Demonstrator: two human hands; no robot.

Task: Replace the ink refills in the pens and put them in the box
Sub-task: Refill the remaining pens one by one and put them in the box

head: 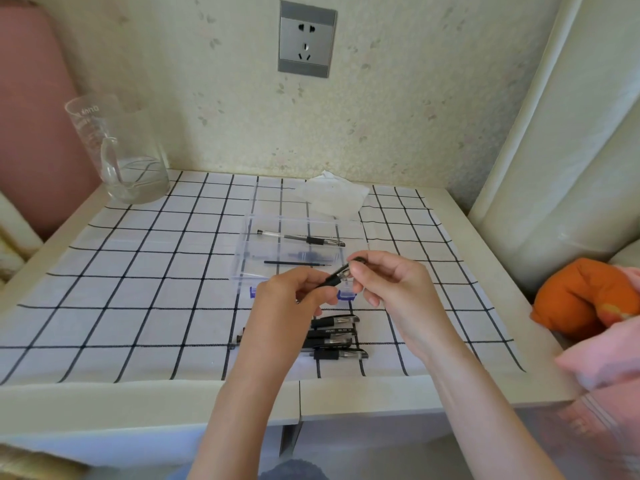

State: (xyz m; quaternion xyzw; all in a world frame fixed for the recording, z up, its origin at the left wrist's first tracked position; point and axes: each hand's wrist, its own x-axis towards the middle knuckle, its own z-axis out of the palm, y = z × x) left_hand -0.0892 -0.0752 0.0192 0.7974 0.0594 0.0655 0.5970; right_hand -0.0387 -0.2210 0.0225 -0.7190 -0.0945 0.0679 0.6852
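Note:
I hold one black pen [337, 277] above the front edge of a clear plastic box [242, 268] with blue latches. My left hand [294, 296] grips the pen's barrel, and my right hand [384, 282] pinches its upper end at the tip. Inside the box lie a finished clear pen with a black grip [301, 238] and a loose thin black refill [298, 262]. Several black pens [334, 336] lie in a heap on the checked cloth just below my hands, partly hidden by my left wrist.
A glass jug [121, 157] stands at the back left corner. A crumpled white tissue [332, 195] lies behind the box. An orange cushion [581, 299] and pink fabric [602, 355] sit at the right edge. A wall socket [306, 39] is above.

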